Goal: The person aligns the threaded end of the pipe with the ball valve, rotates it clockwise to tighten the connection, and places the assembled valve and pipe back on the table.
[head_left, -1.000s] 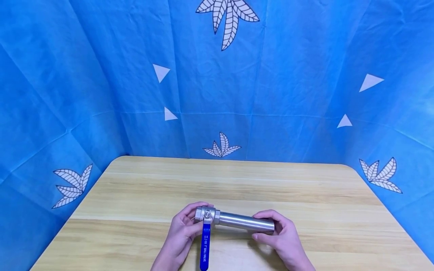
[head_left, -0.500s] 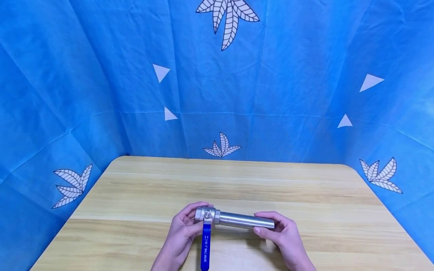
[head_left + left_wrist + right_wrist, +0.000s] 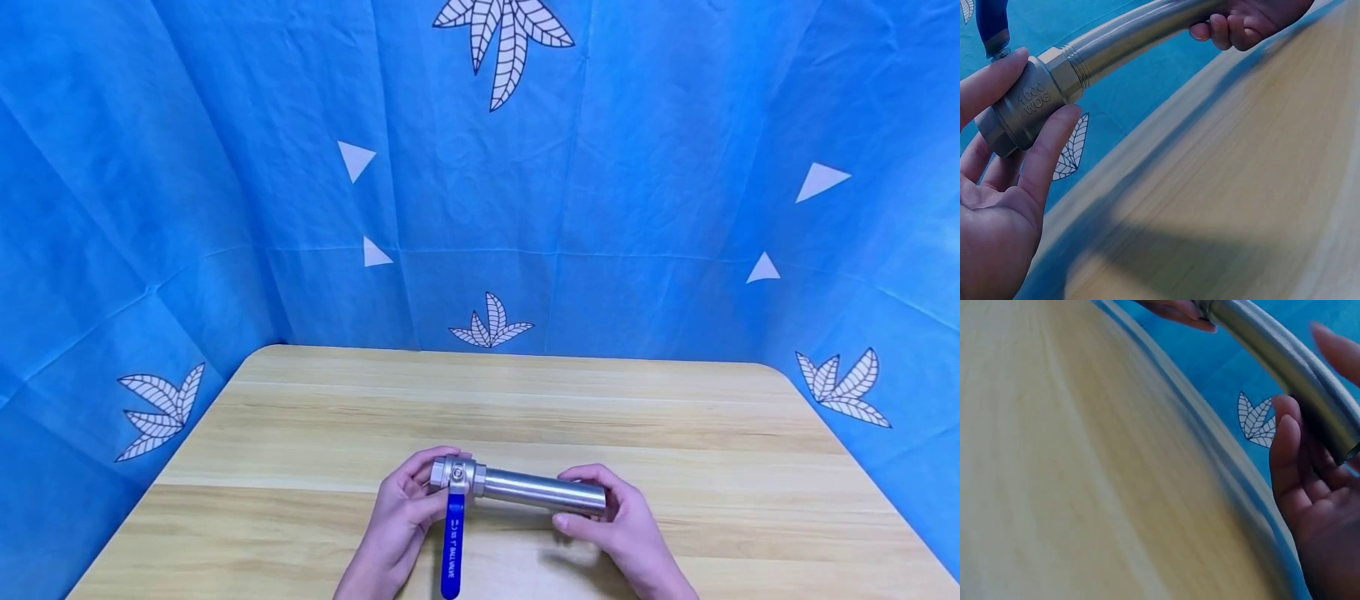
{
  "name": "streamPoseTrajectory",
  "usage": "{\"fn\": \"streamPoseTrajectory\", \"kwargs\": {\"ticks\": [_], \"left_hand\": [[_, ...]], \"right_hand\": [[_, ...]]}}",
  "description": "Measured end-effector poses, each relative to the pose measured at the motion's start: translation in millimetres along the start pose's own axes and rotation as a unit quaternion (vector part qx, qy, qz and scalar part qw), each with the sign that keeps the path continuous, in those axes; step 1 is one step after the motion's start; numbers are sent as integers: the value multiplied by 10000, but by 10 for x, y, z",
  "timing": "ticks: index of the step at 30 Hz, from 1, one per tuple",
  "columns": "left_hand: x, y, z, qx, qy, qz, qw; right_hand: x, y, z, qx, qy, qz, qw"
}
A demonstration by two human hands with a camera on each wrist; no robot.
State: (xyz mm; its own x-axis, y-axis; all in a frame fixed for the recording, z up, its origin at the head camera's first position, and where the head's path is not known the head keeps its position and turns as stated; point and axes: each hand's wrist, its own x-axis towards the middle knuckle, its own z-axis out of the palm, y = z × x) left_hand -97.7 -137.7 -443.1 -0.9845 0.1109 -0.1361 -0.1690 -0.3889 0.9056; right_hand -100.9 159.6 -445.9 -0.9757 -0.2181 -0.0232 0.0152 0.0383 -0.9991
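My left hand grips a metal ball valve, its fingers behind the body and its thumb in front. The valve's blue lever points toward me. "1000 WOG" is cast on the body in the left wrist view. A shiny steel pipe runs rightward from the valve's hex end, tilting slightly down. Some of its thread shows at the joint. Around the pipe's free end curl the fingers of my right hand; the thumb stands a little off the pipe. Both parts are held above the table.
A pale wooden table with rounded far corners lies below the hands. Blue cloth printed with white leaves and triangles hangs behind it and on both sides.
My right thumb presses the pipe half a second ago and is now lifted away from it, lower and to the left. The left hand and valve stay nearly still.
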Motion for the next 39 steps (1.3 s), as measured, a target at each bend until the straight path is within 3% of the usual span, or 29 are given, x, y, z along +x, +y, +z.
{"fn": "streamPoseTrajectory", "kwargs": {"ticks": [7,12,15,21,25,34,39], "left_hand": [[10,12,6,-30,30,-142,9999],[16,9,8,-3,8,-173,9998],[20,7,12,20,5,-170,9999],[19,3,11,5,-14,-141,9999],[11,7,8,14,-21,-116,9999],[3,-11,0,77,-63,28,9999],[13,-3,9,-50,129,-111,9998]], "right_hand": [[5,36,33,-707,423,-796,9934],[-6,31,47,-832,521,-1080,9893],[-8,25,40,-657,494,-969,9919],[-11,-7,17,-184,535,-187,9982],[-2,-22,9,-2,362,101,9993],[17,-20,6,-11,182,254,9995],[14,9,32,-410,182,-99,9989]]}}
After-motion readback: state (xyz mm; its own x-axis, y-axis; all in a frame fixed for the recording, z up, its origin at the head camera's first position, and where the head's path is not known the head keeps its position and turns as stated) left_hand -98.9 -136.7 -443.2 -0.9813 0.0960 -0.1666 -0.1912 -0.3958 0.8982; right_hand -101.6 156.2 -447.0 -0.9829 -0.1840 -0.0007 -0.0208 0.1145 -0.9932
